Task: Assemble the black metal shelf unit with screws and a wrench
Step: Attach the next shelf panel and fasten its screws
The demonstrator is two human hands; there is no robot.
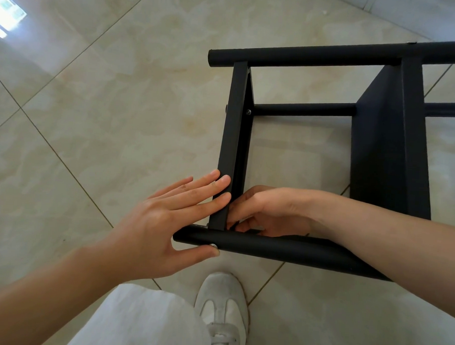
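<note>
The black metal shelf unit (389,143) lies on its side on the tiled floor. Its near round tube (283,249) runs left to right just before me. A flat black shelf panel (231,146) stands edge-up and meets that tube. My left hand (164,221) has straight fingers pressed flat against the panel's outer face, and its thumb touches a silver screw head (213,245) on the tube. My right hand (266,213) reaches inside the frame at the same corner with fingers curled. What those fingers hold is hidden behind the panel and tube.
A far round tube (330,57) and a middle rod (302,109) cross the frame, and a second shelf panel (386,153) stands at the right. My white shoe (223,307) and a light trouser leg (147,322) are on the beige floor tiles (120,102) just below the near tube.
</note>
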